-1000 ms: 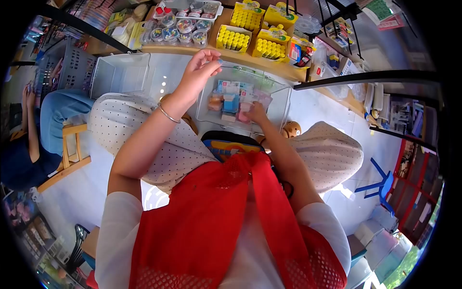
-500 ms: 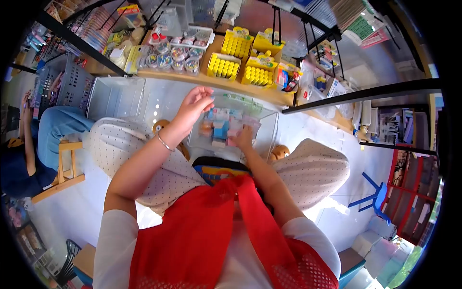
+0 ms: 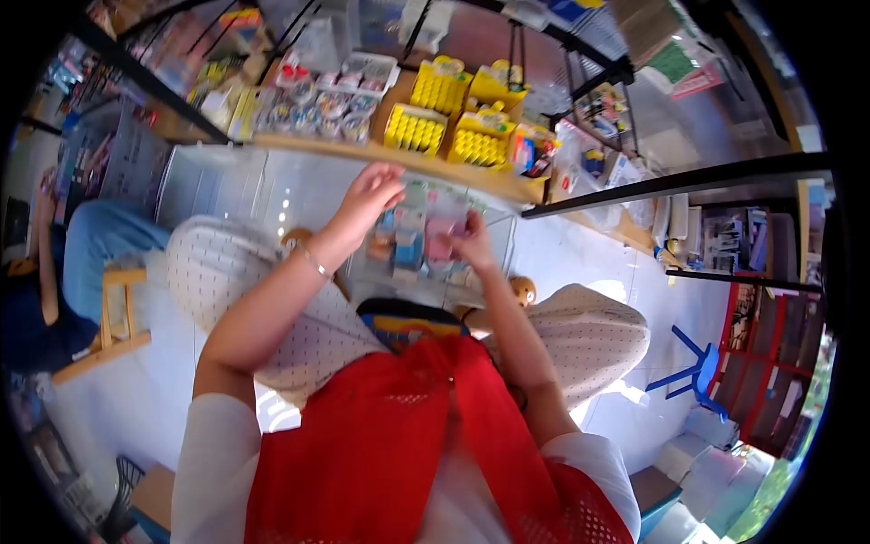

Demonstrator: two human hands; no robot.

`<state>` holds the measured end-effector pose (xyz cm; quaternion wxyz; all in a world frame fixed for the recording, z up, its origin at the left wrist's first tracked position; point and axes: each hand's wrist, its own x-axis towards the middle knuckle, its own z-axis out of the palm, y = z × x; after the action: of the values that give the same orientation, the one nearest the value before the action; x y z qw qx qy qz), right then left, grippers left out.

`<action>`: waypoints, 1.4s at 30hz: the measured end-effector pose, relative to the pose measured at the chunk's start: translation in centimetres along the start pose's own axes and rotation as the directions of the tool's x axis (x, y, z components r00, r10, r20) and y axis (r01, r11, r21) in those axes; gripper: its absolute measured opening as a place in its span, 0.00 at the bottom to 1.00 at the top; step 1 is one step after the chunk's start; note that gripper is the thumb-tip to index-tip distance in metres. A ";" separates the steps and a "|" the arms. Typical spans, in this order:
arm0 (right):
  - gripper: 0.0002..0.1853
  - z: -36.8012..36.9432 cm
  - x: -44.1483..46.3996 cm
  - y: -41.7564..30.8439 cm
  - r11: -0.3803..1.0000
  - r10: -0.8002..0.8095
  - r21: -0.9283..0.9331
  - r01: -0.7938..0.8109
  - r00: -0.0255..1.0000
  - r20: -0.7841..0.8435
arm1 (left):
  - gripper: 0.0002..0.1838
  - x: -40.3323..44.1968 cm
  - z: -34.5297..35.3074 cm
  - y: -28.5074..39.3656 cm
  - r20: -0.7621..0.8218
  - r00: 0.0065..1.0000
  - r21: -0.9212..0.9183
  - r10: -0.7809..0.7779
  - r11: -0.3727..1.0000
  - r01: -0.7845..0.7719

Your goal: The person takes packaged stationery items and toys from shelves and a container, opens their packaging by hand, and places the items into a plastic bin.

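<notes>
A clear plastic bin (image 3: 362, 270) stands on the floor between my knees, with small packets and boxes inside. Among them are a light-blue box (image 3: 408, 248) and an orange item (image 3: 381, 245). My right hand (image 3: 475, 248) is over the bin's right half, thumb and fingers closed on the edge of a pink packet (image 3: 442, 239). Motion blurs the packet's details. Raised over the bin's far left corner is my left hand (image 3: 370, 194), its fingers loosely bent and apart, with nothing visible in them.
Ahead runs a wooden shelf (image 3: 299, 145) with yellow boxes of glue sticks (image 3: 414, 129) and round clear tubs (image 3: 331, 113). An empty-looking clear bin (image 3: 210, 186) is at left. Beside it a person in jeans (image 3: 113, 238) sits on a wooden stool (image 3: 113, 335). A blue stool (image 3: 698, 372) stands right.
My right hand has come up and slightly right from among the packets, with the pink packet now at its fingers. My left hand stays raised in nearly the same place. The view shifts slightly.
</notes>
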<state>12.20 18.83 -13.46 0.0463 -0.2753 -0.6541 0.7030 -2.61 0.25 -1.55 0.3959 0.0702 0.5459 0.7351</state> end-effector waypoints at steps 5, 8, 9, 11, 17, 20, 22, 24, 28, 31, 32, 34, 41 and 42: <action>0.31 1.4 -2.5 -11.0 0.974 -0.174 0.179 0.142 0.968 0.180 | 0.20 -0.2 1.8 0.4 0.078 0.982 0.286 0.175 0.939 -0.190; 0.31 2.1 -3.8 -12.6 0.976 -0.181 0.168 0.137 0.943 0.280 | 0.18 -0.2 1.6 0.7 0.212 0.952 0.237 0.221 0.934 -0.269; 0.32 2.3 -3.9 -12.9 0.977 -0.194 0.152 0.152 0.931 0.311 | 0.17 -0.1 1.5 1.1 0.259 0.941 0.198 0.216 0.942 -0.271; 0.30 3.1 -4.6 -13.4 0.960 -0.185 0.263 0.094 0.918 0.351 | 0.10 -0.5 1.3 1.8 0.208 0.956 0.320 0.206 0.909 -0.266; 0.10 4.3 -4.0 -14.0 0.997 -0.070 0.022 0.068 0.993 0.100 | 0.08 -2.5 2.0 2.3 0.203 0.944 0.382 0.261 0.866 -0.322; 0.08 4.7 -3.5 -16.0 0.910 -0.402 0.109 0.401 0.916 -0.012 | 0.19 -2.9 2.6 3.0 0.213 0.816 0.442 0.537 0.692 -0.571; 0.07 3.2 -2.8 -19.5 0.831 -0.544 0.042 0.554 0.826 -0.148 | 0.24 -3.2 2.7 4.0 0.192 0.780 0.579 0.596 0.572 -0.581; 0.07 1.5 -1.8 -24.8 0.751 -0.646 -0.057 0.658 0.713 -0.273 | 0.27 -2.3 1.9 3.5 0.167 0.823 0.585 0.543 0.617 -0.526; 0.11 -1.5 0.7 -34.2 0.703 -0.663 -0.072 0.707 0.616 -0.426 | 0.26 -1.5 1.5 1.7 0.092 0.895 0.459 0.436 0.779 -0.426; 0.11 -3.1 3.6 -38.3 0.645 -0.684 0.070 0.761 0.616 -0.390 | 0.26 -2.0 1.8 1.8 0.169 0.879 0.577 0.446 0.678 -0.455; 0.11 -3.3 4.1 -38.6 0.651 -0.679 0.107 0.752 0.639 -0.362 | 0.25 -2.5 2.1 2.2 0.200 0.862 0.632 0.465 0.611 -0.477; 0.11 -3.2 4.7 -39.1 0.653 -0.638 0.199 0.731 0.672 -0.376 | 0.26 -2.5 2.0 1.8 0.222 0.843 0.706 0.490 0.515 -0.485; 0.12 -4.0 6.0 -39.0 0.626 -0.676 0.151 0.765 0.629 -0.384 | 0.27 -2.6 1.7 1.1 0.211 0.861 0.678 0.464 0.565 -0.470; 0.12 -4.0 6.0 -39.2 0.623 -0.693 0.101 0.776 0.607 -0.389 | 0.27 -2.6 1.8 1.2 0.214 0.865 0.670 0.454 0.576 -0.468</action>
<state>-2.63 30.42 21.61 0.4715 -0.0786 -0.5949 0.6462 -0.52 -0.26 1.06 0.1388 0.3614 0.7419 0.5474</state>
